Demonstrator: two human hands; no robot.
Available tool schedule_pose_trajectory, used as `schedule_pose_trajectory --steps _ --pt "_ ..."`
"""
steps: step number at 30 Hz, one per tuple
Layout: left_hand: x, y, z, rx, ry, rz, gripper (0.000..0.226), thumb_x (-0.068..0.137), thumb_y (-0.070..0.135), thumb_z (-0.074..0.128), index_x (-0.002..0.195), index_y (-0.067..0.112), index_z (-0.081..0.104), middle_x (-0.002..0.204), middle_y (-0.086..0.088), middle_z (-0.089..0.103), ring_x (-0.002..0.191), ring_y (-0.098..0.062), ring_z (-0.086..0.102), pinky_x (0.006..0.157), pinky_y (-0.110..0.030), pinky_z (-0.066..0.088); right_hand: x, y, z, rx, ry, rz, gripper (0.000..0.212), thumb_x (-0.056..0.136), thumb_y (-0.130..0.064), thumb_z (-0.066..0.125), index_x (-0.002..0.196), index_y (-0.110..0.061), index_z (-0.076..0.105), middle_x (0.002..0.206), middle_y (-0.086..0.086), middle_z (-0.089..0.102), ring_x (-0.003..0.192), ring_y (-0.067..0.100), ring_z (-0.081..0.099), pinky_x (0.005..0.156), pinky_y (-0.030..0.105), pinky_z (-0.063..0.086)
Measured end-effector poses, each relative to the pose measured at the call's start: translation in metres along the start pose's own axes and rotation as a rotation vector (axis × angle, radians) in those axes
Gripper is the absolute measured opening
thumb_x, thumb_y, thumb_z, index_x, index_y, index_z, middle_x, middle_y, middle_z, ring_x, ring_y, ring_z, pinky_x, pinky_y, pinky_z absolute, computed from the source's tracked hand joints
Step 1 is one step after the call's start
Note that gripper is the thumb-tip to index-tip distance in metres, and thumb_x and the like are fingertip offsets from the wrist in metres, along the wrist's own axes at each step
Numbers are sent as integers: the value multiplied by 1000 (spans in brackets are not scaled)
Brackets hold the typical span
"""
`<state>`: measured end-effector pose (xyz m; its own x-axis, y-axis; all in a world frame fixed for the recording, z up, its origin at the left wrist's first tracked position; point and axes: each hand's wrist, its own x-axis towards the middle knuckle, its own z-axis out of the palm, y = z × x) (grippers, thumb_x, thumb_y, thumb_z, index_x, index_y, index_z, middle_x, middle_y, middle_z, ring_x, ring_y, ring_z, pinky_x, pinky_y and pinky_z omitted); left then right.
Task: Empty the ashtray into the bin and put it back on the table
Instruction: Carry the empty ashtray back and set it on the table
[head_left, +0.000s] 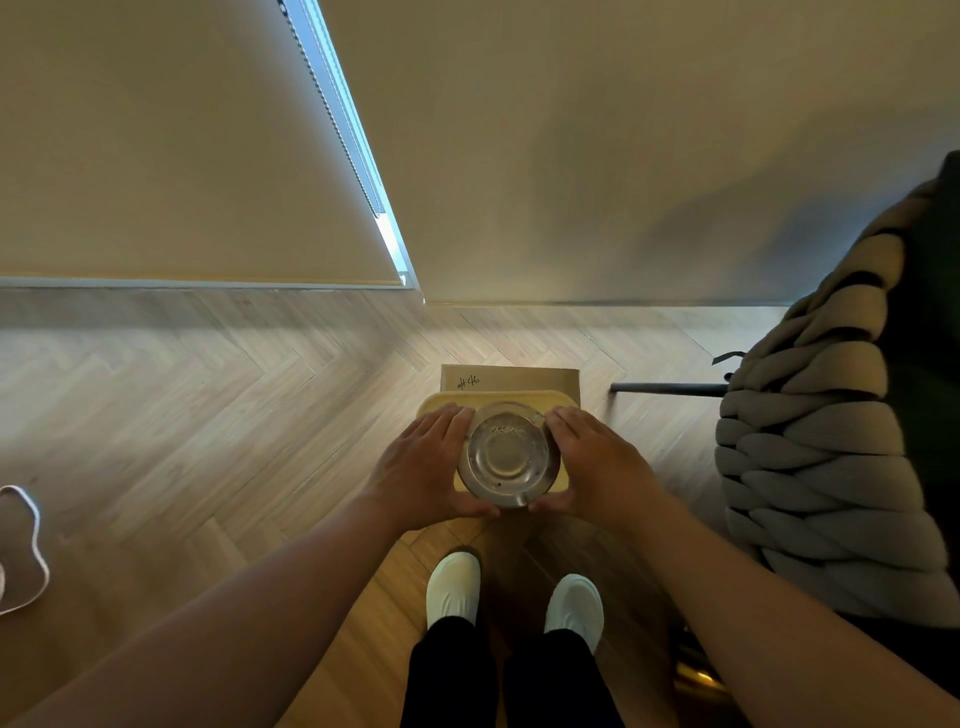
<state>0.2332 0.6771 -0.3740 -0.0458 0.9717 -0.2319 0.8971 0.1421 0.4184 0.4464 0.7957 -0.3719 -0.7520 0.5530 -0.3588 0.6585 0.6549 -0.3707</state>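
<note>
Herringbone wood floor (208, 415) fills the lower view, meeting a beige wall (571, 156) beyond the bin; a roller blind (156, 156) with a bead chain hangs beyond and left of the bin. Chunky knitted grey throw (821, 457) draped over dark furniture, right of the bin, well apart. Thin dark bar (670, 388) on the floor, right of the bin near the throw. Pale looped cord (31, 545) on the floor, far left of the bin. Yellow rounded-rectangle bin (441, 404) stands on the floor right in front of the person's white shoes (453, 587), black trousers above them. Brown cardboard piece (511, 378) with handwritten "#46" just beyond the bin, touching or overlapping its far edge, cannot tell which. Left hand (421, 467) and right hand (597, 462) reach out bare-armed over the bin, fingers together, each cupped against one side of the round clear glass ashtray (509, 457). Ashtray sits between both palms, thumbs under the near rim, fingers along the left and right rims. It is held directly over the bin opening, covering most of it, bowl facing the camera, roughly level. Small grey flecks of ash (506, 430) lie at the far inner edge of the bowl.
</note>
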Motion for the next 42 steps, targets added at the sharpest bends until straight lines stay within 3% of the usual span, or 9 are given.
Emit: schedule_pose_trajectory --steps 7,12,21,33,42 --pt "-28 40 -60 -1 -57 -30 123 52 89 64 145 14 35 146 -2 47 134 -21 45 111 -39 41 -42 -33 -55 54 -4 22 102 62 -66 78 141 -20 33 147 0 42 134 20 41 107 37 42" --pt "-55 71 -101 15 -41 10 122 53 86 67 143 9 38 144 -6 49 132 -24 48 110 -41 43 -81 -56 -96 85 22 13 92 60 -63 81 130 -22 38 135 0 48 120 19 49 97 36 50" --pt "-117 121 -167 3 -38 49 122 54 90 62 144 11 38 144 -5 50 132 -23 48 110 -40 43 -158 -105 -153 126 36 33 93 59 -65 80 130 -25 37 135 -4 48 121 14 47 101 36 48" --pt "-170 142 -204 -14 8 159 119 54 88 66 144 16 38 142 -2 53 127 -21 53 108 -36 45 -224 -150 -170 144 138 75 94 56 -66 80 130 -29 36 136 -5 48 119 13 47 93 24 36" --pt "-180 142 -206 -45 1 188 116 55 88 66 144 19 38 140 0 54 123 -19 54 103 -38 49 -236 -161 -161 97 168 136 94 53 -71 78 127 -32 36 130 -7 52 113 12 53 85 23 36"
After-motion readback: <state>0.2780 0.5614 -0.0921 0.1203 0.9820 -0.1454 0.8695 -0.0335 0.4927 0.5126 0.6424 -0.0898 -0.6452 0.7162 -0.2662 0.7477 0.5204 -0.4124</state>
